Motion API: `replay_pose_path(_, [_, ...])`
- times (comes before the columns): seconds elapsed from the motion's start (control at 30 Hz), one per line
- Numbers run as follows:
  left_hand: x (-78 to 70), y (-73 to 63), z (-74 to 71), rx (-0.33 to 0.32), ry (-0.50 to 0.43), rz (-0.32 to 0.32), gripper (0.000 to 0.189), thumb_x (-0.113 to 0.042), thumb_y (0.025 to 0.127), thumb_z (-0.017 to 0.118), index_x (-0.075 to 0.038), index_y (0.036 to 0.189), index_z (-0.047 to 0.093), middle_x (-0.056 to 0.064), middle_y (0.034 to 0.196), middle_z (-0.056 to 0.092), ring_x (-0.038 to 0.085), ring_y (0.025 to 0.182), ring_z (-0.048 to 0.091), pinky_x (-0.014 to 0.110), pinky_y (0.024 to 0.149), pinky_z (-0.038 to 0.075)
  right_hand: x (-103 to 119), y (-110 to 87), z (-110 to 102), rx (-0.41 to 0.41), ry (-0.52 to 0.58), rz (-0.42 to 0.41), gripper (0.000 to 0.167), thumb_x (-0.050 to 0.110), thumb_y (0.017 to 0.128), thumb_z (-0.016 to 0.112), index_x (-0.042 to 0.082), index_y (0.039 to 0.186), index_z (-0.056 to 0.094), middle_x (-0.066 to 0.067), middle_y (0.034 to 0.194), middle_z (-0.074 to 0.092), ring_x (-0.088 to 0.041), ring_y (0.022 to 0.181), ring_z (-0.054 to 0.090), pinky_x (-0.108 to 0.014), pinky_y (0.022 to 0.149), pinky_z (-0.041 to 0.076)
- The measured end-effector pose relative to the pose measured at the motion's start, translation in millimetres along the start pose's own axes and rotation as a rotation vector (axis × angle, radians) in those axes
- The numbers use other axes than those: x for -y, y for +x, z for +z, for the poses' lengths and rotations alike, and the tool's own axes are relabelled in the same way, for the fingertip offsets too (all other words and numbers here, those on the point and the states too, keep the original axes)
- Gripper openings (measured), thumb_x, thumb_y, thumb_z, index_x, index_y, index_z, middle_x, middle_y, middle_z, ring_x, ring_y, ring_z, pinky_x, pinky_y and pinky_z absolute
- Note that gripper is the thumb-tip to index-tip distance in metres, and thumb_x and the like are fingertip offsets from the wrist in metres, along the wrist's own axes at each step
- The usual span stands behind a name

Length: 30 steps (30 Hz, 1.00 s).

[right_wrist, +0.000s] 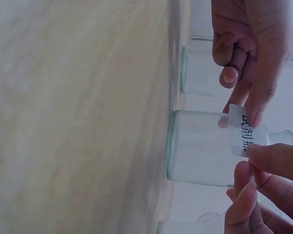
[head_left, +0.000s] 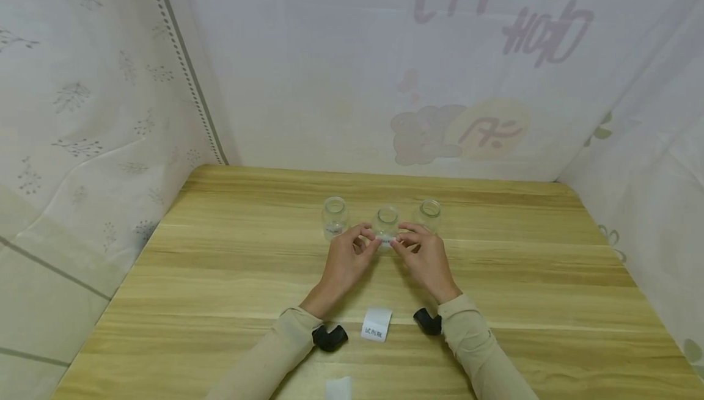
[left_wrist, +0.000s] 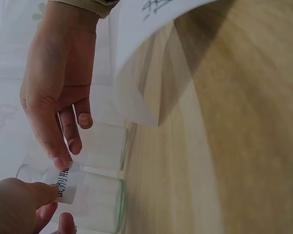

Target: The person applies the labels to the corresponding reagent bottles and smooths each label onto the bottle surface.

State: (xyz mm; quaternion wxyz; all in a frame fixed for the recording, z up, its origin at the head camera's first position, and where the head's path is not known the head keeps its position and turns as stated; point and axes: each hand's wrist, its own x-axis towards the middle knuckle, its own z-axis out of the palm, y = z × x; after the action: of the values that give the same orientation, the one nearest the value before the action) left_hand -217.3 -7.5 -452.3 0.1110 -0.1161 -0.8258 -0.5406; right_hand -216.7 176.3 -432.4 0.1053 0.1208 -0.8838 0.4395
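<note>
A small white paper label (right_wrist: 238, 129) with dark handwriting is pinched at its two ends. My left hand (head_left: 346, 256) holds one end between thumb and fingertips, and my right hand (head_left: 426, 259) pinches the other. The label lies across the front of the middle clear glass jar (head_left: 387, 218); whether it sticks to the glass I cannot tell. That jar stands upright and lidless. On its left is another open jar (head_left: 335, 210) with a written label low on its front. A third open jar (head_left: 429, 212) stands to the right, its lower part hidden by my right hand.
Nearer on the wooden table (head_left: 220, 265) lies a white written slip (head_left: 376, 324), with a pale piece of paper (head_left: 338, 388) at the bottom edge. Black curved pieces (head_left: 330, 338) show beside both cuffs. A patterned cloth wall (head_left: 308, 82) rises behind the table.
</note>
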Motion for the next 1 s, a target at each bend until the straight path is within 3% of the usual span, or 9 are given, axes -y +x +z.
replay_pose_path(0.27, [0.2, 0.1, 0.9, -0.018, -0.004, -0.009, 0.013, -0.017, 0.093, 0.080, -0.007, 0.092, 0.072, 0.016, 0.110, 0.075, 0.010, 0.067, 0.062, 0.022, 0.059, 0.050, -0.3, -0.6, 0.1, 0.011, -0.011, -0.001, 0.008, 0.007, 0.093, 0.078, 0.004, 0.086, 0.079, -0.015, 0.127, 0.070, -0.020, 0.077, 0.070, -0.028, 0.066, 0.057])
replay_pose_path(0.5, [1.0, -0.7, 1.9, -0.026, -0.020, -0.035, 0.020, -0.019, 0.091, 0.082, -0.005, 0.091, 0.068, 0.014, 0.120, 0.074, 0.011, 0.069, 0.064, 0.021, 0.060, 0.051, -0.7, -1.5, -0.2, 0.017, -0.012, 0.001, 0.008, 0.008, 0.093, 0.078, 0.003, 0.087, 0.079, -0.015, 0.128, 0.070, -0.019, 0.075, 0.070, -0.028, 0.065, 0.058])
replay_pose_path(1.0, [0.7, 0.7, 1.0, -0.012, -0.003, -0.037, 0.021, -0.022, 0.092, 0.081, -0.011, 0.084, 0.066, 0.015, 0.121, 0.073, 0.010, 0.070, 0.064, 0.023, 0.062, 0.051, -1.4, 1.4, -3.4, 0.016, 0.003, 0.026, 0.015, 0.019, 0.094, 0.079, 0.007, 0.086, 0.081, -0.011, 0.126, 0.072, -0.019, 0.078, 0.071, -0.028, 0.065, 0.057])
